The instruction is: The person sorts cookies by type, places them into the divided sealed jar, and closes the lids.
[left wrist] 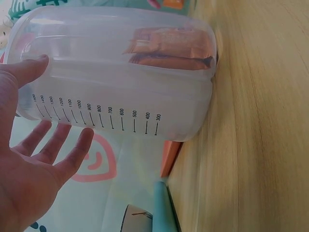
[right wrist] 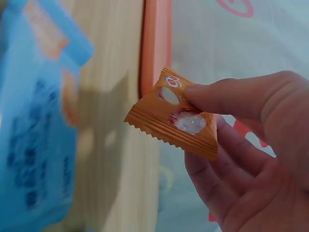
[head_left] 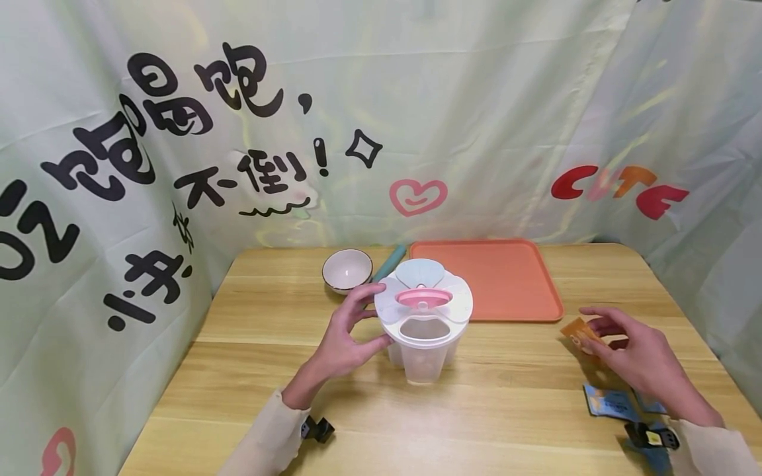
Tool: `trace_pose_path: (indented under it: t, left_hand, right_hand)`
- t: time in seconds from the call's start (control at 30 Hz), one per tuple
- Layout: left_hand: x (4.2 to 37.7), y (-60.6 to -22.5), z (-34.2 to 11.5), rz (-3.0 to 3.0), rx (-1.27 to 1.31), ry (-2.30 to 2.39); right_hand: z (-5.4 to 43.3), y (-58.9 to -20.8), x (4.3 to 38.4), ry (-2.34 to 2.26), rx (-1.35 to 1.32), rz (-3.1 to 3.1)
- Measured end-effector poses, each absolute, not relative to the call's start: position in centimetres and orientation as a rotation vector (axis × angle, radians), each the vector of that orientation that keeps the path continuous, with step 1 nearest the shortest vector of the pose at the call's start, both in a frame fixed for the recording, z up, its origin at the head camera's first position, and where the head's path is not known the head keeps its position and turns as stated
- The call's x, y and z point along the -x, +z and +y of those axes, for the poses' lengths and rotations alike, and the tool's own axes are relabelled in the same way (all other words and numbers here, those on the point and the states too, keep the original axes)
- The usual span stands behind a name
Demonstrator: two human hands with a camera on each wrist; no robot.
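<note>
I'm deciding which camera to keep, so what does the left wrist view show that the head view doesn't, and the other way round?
Only the left wrist view shows the orange packets inside the clear container and the numbered scale on its side.

Only the head view shows the right hand pinching a separate packet, the blue packets on the table, and the container's pink handle.

Both show the left hand at the container, plus the bowl, teal object and orange tray.
</note>
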State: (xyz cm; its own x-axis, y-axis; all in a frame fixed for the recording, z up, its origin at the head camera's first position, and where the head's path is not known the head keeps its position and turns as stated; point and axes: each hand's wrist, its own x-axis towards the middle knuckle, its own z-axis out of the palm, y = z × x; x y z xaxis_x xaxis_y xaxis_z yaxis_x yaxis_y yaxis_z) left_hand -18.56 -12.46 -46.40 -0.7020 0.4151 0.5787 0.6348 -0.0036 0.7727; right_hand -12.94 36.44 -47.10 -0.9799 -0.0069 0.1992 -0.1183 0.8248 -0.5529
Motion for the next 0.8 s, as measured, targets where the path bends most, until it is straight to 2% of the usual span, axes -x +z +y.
trace_pose_path:
  t: [0.8]
  left_hand:
    - [18.6,-46.3,-12.4,-2.082,1.111,-1.791]
  right_hand:
    - [32.6,-43.6,12.7,1.057,-0.25,-2.612]
